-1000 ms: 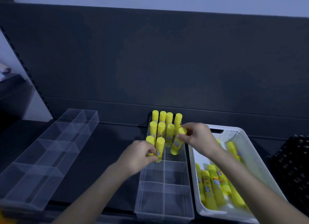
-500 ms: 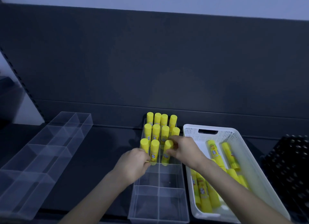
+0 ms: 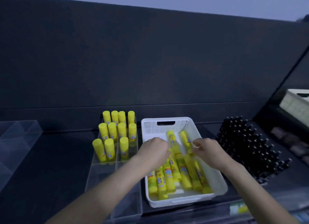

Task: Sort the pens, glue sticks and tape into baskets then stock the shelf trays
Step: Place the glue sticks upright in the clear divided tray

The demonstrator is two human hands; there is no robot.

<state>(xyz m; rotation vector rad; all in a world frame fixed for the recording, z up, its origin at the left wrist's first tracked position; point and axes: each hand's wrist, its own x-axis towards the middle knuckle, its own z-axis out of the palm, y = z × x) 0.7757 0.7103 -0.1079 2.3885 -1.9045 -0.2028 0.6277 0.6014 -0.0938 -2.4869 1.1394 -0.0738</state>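
The standing sticks [image 3: 115, 136] fill the far end of the tray [image 3: 103, 177] in three tight rows, and my left forearm crosses just near of them. If I lift out of the basket [image 3: 167, 119] carelessly, I could clip the near row and knock it over.

My left hand [image 3: 153, 151] is down among the loose sticks [image 3: 168, 175], fingers curled under. I cannot tell whether they hold one. The sticks are piled and overlapping, so a pull on one may drag its neighbours or roll them.

My right hand [image 3: 209, 151] has bent fingers beside the two far sticks. The blur hides whether they pinch anything. The pens [image 3: 247, 148] stand just right of the basket, so a wide swing of that wrist could disturb them.

The loose sticks lie flat, long axes running near to far and slightly fanned. I cannot make out which end is the cap. Each must be turned upright like the standing sticks, whose axes are vertical. The gap at the right of the near row looks like the next place.
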